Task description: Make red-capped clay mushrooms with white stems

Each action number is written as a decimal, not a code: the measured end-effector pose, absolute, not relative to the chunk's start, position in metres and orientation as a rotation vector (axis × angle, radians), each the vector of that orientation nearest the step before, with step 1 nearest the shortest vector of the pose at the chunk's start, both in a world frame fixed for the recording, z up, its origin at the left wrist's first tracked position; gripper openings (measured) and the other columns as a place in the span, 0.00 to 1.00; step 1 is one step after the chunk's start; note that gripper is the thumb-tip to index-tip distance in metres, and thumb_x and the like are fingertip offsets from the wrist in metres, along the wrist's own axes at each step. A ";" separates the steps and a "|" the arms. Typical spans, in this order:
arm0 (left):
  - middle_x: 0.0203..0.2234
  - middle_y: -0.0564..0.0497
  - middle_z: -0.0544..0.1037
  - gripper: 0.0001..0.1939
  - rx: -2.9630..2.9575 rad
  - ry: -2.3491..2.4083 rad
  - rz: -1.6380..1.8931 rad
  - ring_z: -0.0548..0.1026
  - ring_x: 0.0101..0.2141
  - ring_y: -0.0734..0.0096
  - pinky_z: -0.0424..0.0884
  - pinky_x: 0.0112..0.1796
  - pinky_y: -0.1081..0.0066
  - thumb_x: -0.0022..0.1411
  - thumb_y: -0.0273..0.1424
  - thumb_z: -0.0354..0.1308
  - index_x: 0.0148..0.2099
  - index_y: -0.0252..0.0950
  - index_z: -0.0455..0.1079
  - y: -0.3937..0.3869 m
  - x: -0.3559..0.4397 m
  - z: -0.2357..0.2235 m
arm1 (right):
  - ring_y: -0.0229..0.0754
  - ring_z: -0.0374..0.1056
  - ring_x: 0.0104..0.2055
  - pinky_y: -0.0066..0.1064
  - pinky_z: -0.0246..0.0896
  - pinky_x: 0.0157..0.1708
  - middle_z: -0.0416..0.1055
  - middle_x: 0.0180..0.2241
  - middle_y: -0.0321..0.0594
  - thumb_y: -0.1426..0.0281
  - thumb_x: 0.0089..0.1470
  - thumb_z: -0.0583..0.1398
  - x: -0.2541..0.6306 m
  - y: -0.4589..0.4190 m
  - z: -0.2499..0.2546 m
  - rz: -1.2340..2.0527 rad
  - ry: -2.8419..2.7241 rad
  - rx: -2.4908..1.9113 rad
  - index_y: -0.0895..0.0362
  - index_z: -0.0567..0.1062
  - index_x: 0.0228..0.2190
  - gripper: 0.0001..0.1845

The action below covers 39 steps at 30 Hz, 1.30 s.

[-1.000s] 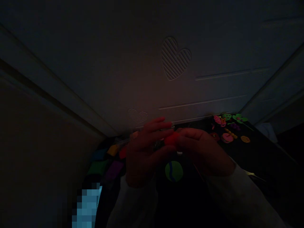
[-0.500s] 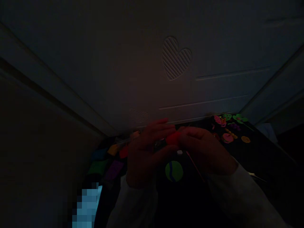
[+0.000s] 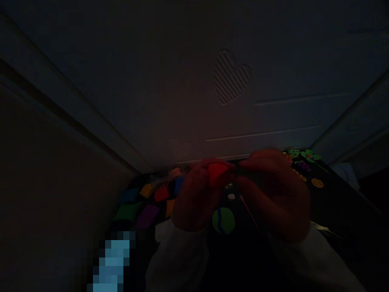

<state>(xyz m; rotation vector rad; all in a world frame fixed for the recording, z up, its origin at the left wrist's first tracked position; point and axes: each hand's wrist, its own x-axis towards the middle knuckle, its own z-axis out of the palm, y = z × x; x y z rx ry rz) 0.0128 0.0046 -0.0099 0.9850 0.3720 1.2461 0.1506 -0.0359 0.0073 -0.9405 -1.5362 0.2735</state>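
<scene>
The scene is very dark. My left hand (image 3: 196, 198) is closed with a small red lump of clay (image 3: 217, 172) pinched at its fingertips. My right hand (image 3: 273, 190) is curled just to the right of the lump, fingertips close to it; whether it touches the clay is unclear, and I cannot make out anything in it. Both wrists wear pale sleeves. Below the hands, on the dark work surface (image 3: 334, 211), lies a round green clay disc with a dark blue line (image 3: 223, 220). A thin pink stick (image 3: 251, 215) lies beside it.
Several coloured clay blocks (image 3: 152, 198) lie at the left of the surface. Small finished clay figures (image 3: 304, 160) sit at the far right. A pale panel with embossed hearts (image 3: 231, 77) rises behind. A blurred bright patch (image 3: 112, 259) is at lower left.
Both hands have risen a little. The left hand's fingers closed round the red clay; the right hand lifted up and to the right, uncovering more of the blocks and the pink stick.
</scene>
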 end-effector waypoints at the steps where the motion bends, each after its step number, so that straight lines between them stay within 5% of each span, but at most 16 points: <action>1: 0.34 0.52 0.81 0.11 1.033 0.378 1.246 0.78 0.35 0.68 0.76 0.37 0.69 0.53 0.42 0.63 0.36 0.44 0.77 0.004 0.012 -0.009 | 0.38 0.64 0.42 0.33 0.60 0.43 0.67 0.38 0.36 0.75 0.50 0.63 0.150 -0.037 0.008 0.242 -1.571 -0.942 0.48 0.72 0.41 0.16; 11: 0.32 0.52 0.80 0.12 1.186 0.386 1.211 0.78 0.34 0.68 0.76 0.34 0.71 0.47 0.43 0.67 0.34 0.44 0.78 0.003 0.008 -0.007 | 0.37 0.66 0.36 0.29 0.62 0.37 0.71 0.32 0.38 0.77 0.50 0.63 0.148 -0.043 0.017 -0.041 -1.660 -0.940 0.54 0.75 0.34 0.08; 21: 0.29 0.53 0.81 0.11 1.226 0.440 1.242 0.78 0.29 0.70 0.76 0.29 0.73 0.52 0.42 0.64 0.37 0.45 0.79 -0.001 0.011 -0.004 | 0.39 0.67 0.34 0.33 0.61 0.35 0.74 0.31 0.38 0.74 0.50 0.63 0.149 -0.042 0.018 -0.154 -1.683 -0.958 0.51 0.77 0.33 0.08; 39: 0.40 0.52 0.81 0.10 1.137 0.603 1.249 0.78 0.43 0.67 0.75 0.45 0.68 0.63 0.32 0.55 0.42 0.44 0.77 -0.012 0.021 -0.005 | 0.38 0.67 0.33 0.32 0.62 0.35 0.74 0.30 0.36 0.78 0.47 0.64 0.148 -0.032 0.003 -0.266 -1.595 -0.915 0.54 0.75 0.35 0.11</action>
